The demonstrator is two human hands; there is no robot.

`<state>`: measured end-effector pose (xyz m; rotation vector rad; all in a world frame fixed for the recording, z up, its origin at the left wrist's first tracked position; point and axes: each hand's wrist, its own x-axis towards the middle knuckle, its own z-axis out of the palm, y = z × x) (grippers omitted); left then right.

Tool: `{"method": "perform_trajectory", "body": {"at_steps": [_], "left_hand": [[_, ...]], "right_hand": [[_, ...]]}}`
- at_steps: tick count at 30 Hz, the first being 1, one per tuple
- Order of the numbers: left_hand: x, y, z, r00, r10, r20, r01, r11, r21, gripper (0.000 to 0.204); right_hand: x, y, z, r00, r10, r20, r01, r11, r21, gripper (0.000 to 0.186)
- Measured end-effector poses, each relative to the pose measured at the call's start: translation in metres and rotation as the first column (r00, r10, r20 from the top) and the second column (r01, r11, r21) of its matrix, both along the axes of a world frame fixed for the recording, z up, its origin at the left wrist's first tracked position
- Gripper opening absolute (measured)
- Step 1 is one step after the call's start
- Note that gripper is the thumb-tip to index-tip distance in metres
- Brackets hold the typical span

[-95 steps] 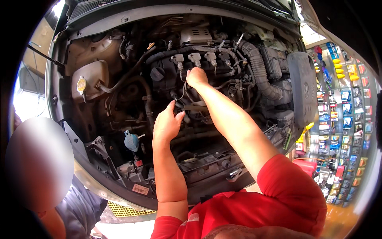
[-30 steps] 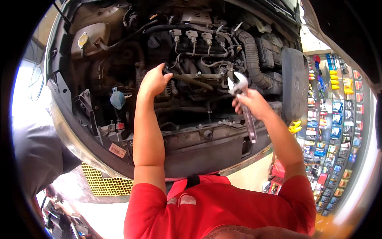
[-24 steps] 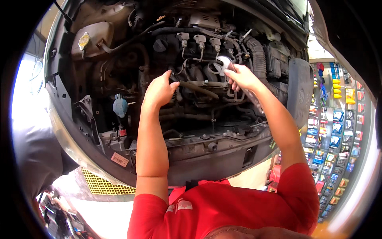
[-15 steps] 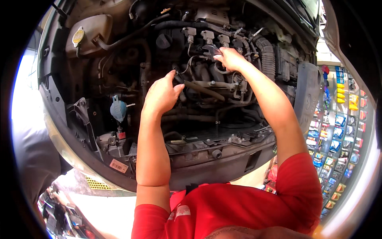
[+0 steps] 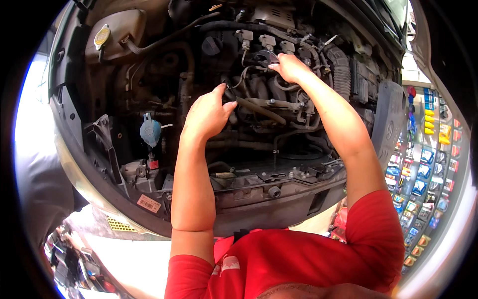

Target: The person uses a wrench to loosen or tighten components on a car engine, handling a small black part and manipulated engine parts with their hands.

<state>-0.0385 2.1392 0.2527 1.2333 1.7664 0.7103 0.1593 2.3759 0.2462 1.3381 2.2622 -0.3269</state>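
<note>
Step in hand, as I read it: wrench work on a fitting up at the top of the engine, just below the row of 3 pale ignition coils [image 5: 263, 41]. The right hand [image 5: 291, 67] is clenched round an adjustable wrench [image 5: 264, 56], whose dark head pokes out left of the knuckles and sits against the engine top just under the coils; the handle is hidden under the palm, so I can't tell exactly what the head bites on. The left hand [image 5: 208, 113] is lower and nearer the person, fingers curled, thumb and fingertips closing on a dark hose end [image 5: 230, 94] by a tan, dusty rubber hose [image 5: 261, 110] that slants down to the right; whether it grips it firmly or only steadies it I can't tell. Next move, in my judgement, calls for a short, controlled swing of the wrench w/ little room btwn cables and coils, and the left hand keeping the hose clear. Materials: engine bay [image 5: 294, 197] is matte, grimy metal and black plastic; a ribbed corrugated intake hose [image 5: 343, 70] curves at right; a cream translucent coolant tank w/ yellow cap [image 5: 102, 36] sits top left; a round blue washer cap [image 5: 149, 132] lies lower left. Shelves of coloured packets [image 5: 423, 164] line the right edge.
</note>
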Motion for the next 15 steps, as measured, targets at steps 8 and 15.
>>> {"method": "perform_trajectory", "body": {"at_steps": [8,15], "left_hand": [[0.0,-0.003,-0.002,1.0,0.011,-0.006,-0.011,1.0,0.009,0.06],[-0.003,-0.003,0.002,1.0,-0.02,-0.011,0.019,0.999,-0.045,0.059]], "right_hand": [[-0.016,-0.019,0.012,0.997,-0.071,0.036,0.068,0.995,0.07,0.056],[-0.021,-0.022,0.013,0.99,-0.13,0.044,0.128,0.99,0.064,0.061]]}}
